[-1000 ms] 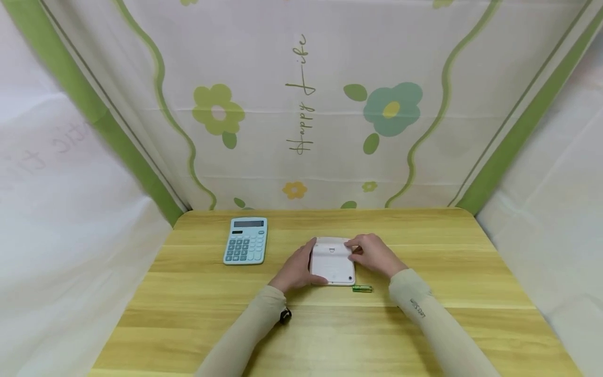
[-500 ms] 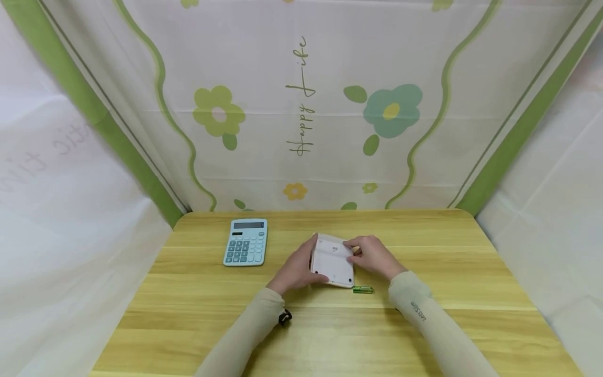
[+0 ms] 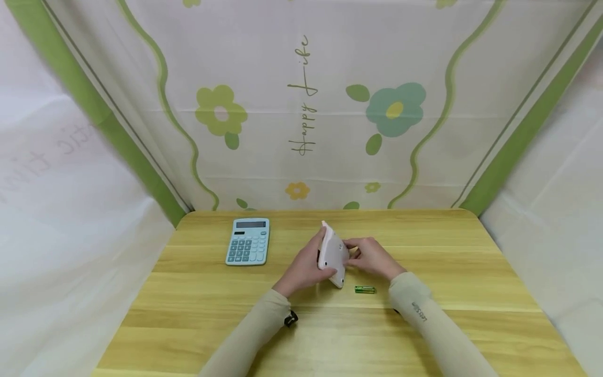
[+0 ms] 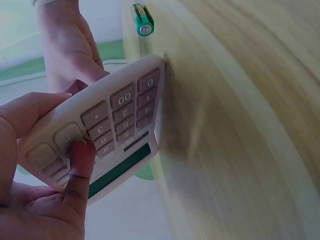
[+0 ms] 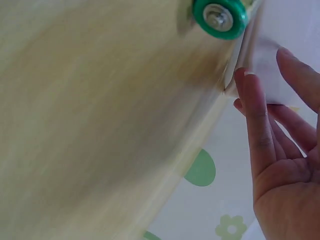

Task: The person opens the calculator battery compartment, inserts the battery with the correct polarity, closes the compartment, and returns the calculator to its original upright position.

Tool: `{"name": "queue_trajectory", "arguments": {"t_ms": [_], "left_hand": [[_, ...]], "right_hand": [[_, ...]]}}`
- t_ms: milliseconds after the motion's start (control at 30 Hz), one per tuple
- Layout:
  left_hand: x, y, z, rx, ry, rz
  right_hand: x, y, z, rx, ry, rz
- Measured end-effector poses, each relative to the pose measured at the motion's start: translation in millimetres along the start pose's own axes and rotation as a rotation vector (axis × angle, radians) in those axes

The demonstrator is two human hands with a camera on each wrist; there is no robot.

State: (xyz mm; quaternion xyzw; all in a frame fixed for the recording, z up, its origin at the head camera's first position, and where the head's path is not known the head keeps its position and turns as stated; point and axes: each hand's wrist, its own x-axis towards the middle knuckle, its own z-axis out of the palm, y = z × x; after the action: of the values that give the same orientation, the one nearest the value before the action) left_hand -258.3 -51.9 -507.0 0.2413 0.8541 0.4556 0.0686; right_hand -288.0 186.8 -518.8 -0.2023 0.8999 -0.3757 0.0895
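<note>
My left hand (image 3: 302, 268) grips a pink calculator (image 3: 333, 254) by its left side, thumb on the back and fingers on the keys. In the left wrist view, the keys and dark display of this calculator (image 4: 107, 117) show, and it stands steeply tilted with an edge low by the tabletop. My right hand (image 3: 374, 256) is at its other side, with the fingertips (image 5: 253, 82) and thumb at the white-looking back. A green battery (image 3: 365, 289) lies on the table just in front of the right hand; one metal end of the battery (image 5: 218, 19) faces the right wrist camera.
A light blue calculator (image 3: 248, 242) lies face up at the back left of the wooden table (image 3: 188, 314). Behind the table's far edge hangs a white curtain (image 3: 264, 63) with flowers and green lines, and white cloth closes both sides.
The pink calculator has gone from lying nearly flat, back up, to tilted steeply, its left side raised by my left hand. My right hand has barely moved. The battery stays put.
</note>
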Motion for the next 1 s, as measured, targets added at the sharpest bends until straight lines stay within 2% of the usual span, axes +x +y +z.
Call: {"name": "queue_trajectory", "arguments": {"t_ms": [133,267,367,667,833,1000], "left_hand": [[-0.3,1.7,2.7,-0.011,-0.017,0.009],[0.4,0.1,5.3,-0.009,-0.042,0.023],[1.6,-2.6,7.8,0.003,-0.044,0.035],[3.9,5.5,14.1,0.038,-0.093,0.099],[2.2,1.8,17.4,0.078,-0.083,0.044],[1.9,-10.1,17.5,0.153,-0.072,-0.012]], "right_hand": [[-2.4,0.5,-0.2,0.037,0.003,-0.018],[-6.8,-4.1,-5.1,0.208,-0.005,-0.037],[-7.1,-9.6,-7.2,0.304,-0.004,-0.014],[-3.2,-19.8,-4.9,0.339,-0.003,0.03],[-4.5,-20.6,-6.0,0.397,0.008,0.025],[-5.7,-13.3,-9.4,0.425,0.032,0.021]]}}
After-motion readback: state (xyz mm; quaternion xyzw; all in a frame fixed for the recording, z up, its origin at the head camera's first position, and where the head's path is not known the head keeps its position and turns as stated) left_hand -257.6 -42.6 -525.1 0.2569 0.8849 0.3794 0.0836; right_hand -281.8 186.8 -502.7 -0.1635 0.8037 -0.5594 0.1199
